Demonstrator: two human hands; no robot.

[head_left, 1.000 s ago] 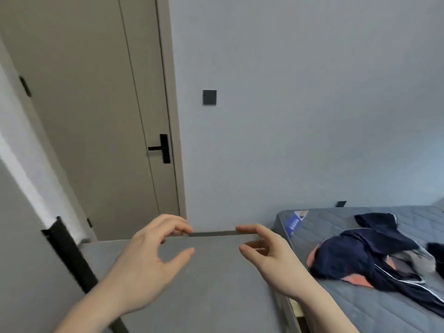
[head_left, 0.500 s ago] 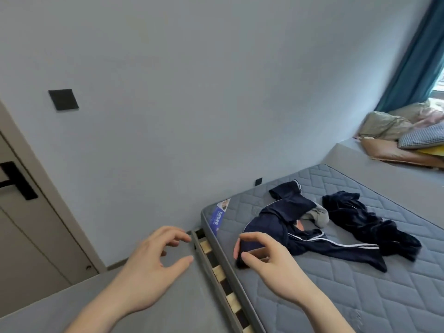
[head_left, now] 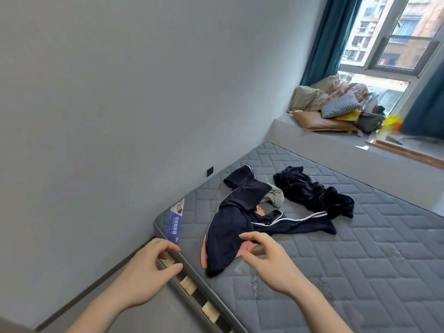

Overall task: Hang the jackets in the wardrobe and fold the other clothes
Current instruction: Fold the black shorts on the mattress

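A heap of clothes lies on the grey quilted mattress (head_left: 360, 248). A navy garment with white piping (head_left: 230, 227) sprawls nearest, over something pink (head_left: 246, 247). A grey piece (head_left: 276, 197) peeks out behind it, and a dark velvet garment (head_left: 312, 195) lies further right. My left hand (head_left: 146, 272) hovers over the bed's edge with loosely curled fingers, holding nothing. My right hand (head_left: 269, 258) hangs just above the near end of the navy garment, fingers relaxed and empty. No wardrobe is in view.
A grey wall runs along the left of the bed, with wooden slats (head_left: 187, 282) showing at the mattress edge. A window ledge (head_left: 336, 140) at the back right holds piled bedding and cushions (head_left: 331, 104). Blue curtains (head_left: 324, 39) frame the window.
The view has swung right from the door to the bed and window. Both hands stay raised and empty, now over the mattress edge, the right one near the navy garment.
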